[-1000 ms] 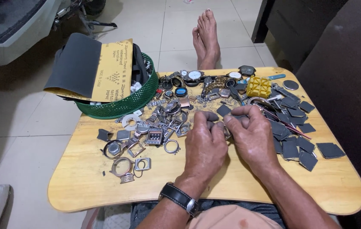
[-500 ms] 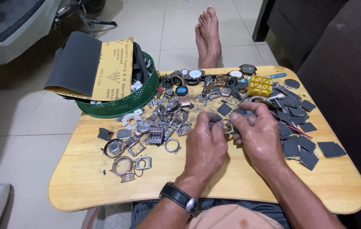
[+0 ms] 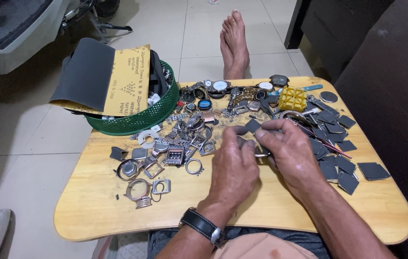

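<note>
Gripping a small metal watch part between them, the left hand and right hand were closed over the wooden table; rubbing seemed underway, and a steady pinch was called for next.

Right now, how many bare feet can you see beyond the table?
2: both bare feet lie pressed together on the tiled floor, just past the table's far edge, right of the green basket.

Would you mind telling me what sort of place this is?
Probably an informal home watch-repair spot: a low wooden table on a tiled floor, strewn with watch cases, beside a green basket holding sandpaper sheets.
</note>
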